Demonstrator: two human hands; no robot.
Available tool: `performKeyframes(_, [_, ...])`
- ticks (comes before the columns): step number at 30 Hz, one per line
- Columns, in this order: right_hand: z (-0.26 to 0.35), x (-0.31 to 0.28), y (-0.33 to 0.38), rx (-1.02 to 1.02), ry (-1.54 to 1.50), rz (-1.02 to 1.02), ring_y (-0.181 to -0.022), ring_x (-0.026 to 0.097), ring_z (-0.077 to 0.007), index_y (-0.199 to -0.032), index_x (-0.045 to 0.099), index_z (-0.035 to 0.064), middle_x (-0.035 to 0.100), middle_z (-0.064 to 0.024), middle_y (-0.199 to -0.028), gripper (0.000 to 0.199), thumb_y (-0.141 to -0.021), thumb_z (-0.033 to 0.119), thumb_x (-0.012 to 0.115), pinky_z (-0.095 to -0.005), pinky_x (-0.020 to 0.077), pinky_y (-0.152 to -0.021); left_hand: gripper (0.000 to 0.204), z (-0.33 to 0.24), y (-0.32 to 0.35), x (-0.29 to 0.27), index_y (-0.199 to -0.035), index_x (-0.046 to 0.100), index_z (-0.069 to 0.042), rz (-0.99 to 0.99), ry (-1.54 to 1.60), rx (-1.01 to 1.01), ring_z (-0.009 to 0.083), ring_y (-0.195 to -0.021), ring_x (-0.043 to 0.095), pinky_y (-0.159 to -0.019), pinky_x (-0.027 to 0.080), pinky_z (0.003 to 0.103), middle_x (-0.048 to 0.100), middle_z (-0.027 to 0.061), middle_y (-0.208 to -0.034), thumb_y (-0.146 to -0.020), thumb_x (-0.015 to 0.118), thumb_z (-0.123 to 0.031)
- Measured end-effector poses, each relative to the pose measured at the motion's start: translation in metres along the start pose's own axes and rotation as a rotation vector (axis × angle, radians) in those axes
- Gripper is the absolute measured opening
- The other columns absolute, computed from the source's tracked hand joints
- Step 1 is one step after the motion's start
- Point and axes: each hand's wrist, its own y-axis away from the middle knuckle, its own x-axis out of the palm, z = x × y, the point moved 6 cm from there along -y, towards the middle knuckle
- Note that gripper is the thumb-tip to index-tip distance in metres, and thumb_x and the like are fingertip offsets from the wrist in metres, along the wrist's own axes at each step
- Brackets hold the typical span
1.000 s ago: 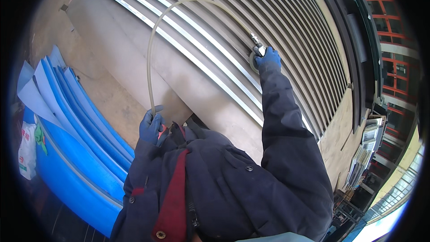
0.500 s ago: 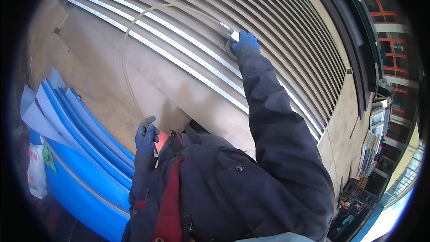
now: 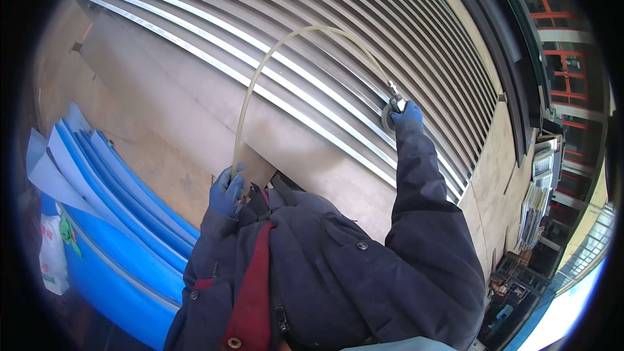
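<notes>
In my right hand [image 3: 409, 116] is an air sander [image 3: 398, 99], a small metal-bodied tool with a round disc. The disc rests against, or very close to, the long metal slats [image 3: 328, 131]; the contact is hard to see. A pale translucent air hose [image 3: 318, 28] leaves the sander's fitting and arches over the slats. Its other end drops to my left hand [image 3: 227, 192], whose blue-gloved fingers are curled round it near my jacket. Both hands wear blue gloves. The slats nearest me look bright and shiny, the farther ones duller and brownish.
Beneath the slats spreads a tan board surface [image 3: 162, 101]. Blue sheets [image 3: 123, 247] lie stacked at the left, beside a white bag [image 3: 52, 253] and a green cloth [image 3: 69, 234]. Dark long profiles [image 3: 513, 58] run along the right. Stacked panels [image 3: 543, 195] stand beyond them.
My right hand has drawn the sander right and nearer to me along the slats. The hose arch has shifted right with it. My left hand has moved slightly right, its fingers closing round the hose.
</notes>
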Motion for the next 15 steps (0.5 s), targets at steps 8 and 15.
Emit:
performKeyframes(8, [0.194,0.000,-0.031,-0.281,0.040,0.048,-0.129,0.058,-0.0438,-0.133,0.062,0.0096,0.059,-0.0244,-0.136,0.056,-0.087,0.037,0.077,-0.0520,0.0534,-0.106,0.030,-0.002,0.004,-0.019,-0.137,0.062,-0.003,-0.154,0.079,0.063,0.0047,-0.065,0.053,-0.060,0.045,0.021,0.063,0.0012,-0.084,-0.111,0.055,-0.015])
performKeyframes(15, [0.324,-0.004,-0.039,-0.404,0.016,0.020,-0.128,0.061,-0.0393,-0.130,0.066,0.0126,0.063,-0.0190,-0.133,0.049,-0.090,0.039,0.078,-0.0500,0.0555,-0.105,0.031,-0.003,0.015,-0.028,-0.138,0.060,-0.002,-0.244,0.080,0.079,0.0057,-0.065,0.054,-0.060,0.045,0.022,0.064,0.0027,-0.084,-0.111,0.054,-0.016])
